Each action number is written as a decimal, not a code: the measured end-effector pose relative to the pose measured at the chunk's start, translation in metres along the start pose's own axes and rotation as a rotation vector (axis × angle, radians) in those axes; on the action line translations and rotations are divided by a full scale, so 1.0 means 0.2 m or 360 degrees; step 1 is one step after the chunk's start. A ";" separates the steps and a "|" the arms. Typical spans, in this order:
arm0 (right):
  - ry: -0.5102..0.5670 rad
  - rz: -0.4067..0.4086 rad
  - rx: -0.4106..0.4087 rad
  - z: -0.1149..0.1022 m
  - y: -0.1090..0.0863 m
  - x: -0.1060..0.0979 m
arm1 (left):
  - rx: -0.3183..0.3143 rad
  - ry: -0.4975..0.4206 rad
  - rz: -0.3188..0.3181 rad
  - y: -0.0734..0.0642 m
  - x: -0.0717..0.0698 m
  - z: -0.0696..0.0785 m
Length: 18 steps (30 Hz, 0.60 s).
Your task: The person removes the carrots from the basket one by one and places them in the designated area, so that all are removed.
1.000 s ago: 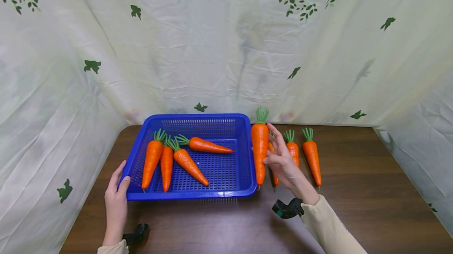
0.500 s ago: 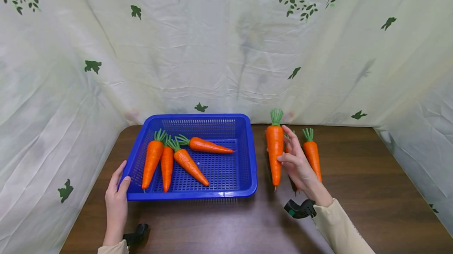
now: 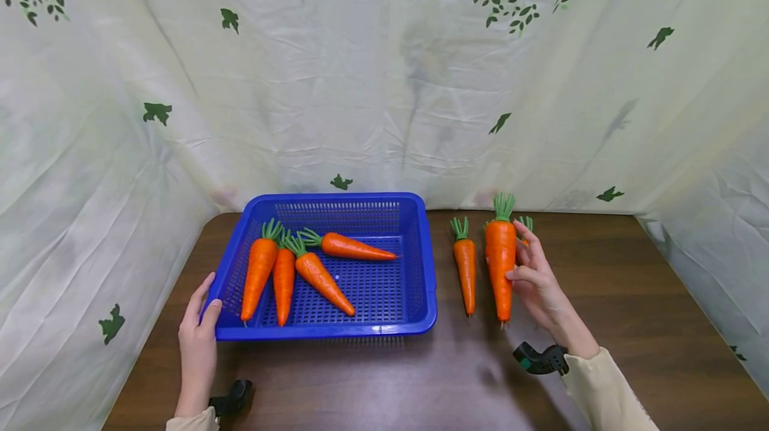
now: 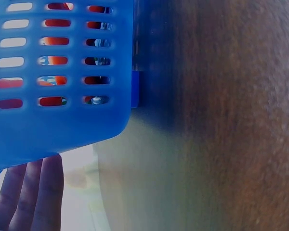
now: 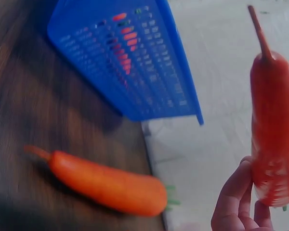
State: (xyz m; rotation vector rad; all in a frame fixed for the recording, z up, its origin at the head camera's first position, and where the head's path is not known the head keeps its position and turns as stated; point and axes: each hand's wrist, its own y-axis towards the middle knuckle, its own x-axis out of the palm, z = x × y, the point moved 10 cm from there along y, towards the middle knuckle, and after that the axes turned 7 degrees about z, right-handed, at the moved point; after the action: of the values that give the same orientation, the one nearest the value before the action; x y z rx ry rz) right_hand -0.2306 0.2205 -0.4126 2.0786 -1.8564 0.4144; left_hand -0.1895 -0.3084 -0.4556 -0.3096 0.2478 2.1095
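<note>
Beside a blue basket (image 3: 300, 333), glossy orange carrot (image 3: 500, 261), tapering, green-topped, pinched by right hand (image 3: 542, 287), left hand (image 3: 199, 334) holding the basket.

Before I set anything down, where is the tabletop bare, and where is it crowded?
Bare: the tabletop right of the right hand, and in front of the blue basket. Crowded: between basket and hand, where one carrot lies beside the held carrot; a third carrot shows behind the hand.

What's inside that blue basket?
Four orange carrots with green tops lie inside the blue basket: three point toward the near rim, one points right. The floor directly beneath them is covered, so anything there can't be seen.
</note>
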 end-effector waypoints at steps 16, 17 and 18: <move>0.0048 0.0148 -0.0047 -0.03 -0.04 -0.25 | -0.0012 0.0002 -0.0002 0.00 0.00 0.01; 0.0050 0.0159 -0.0054 -0.04 -0.05 -0.26 | -0.0009 0.0001 -0.0001 0.00 0.00 0.01; 0.0052 0.0166 -0.0057 -0.04 -0.05 -0.28 | -0.0007 0.0000 0.0000 0.00 0.00 0.01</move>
State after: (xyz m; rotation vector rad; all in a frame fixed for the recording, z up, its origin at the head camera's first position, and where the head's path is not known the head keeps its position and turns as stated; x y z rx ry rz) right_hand -0.2270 0.2751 -0.4300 1.9463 -1.9445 0.4345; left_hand -0.1890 -0.3073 -0.4538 -0.3118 0.2434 2.1105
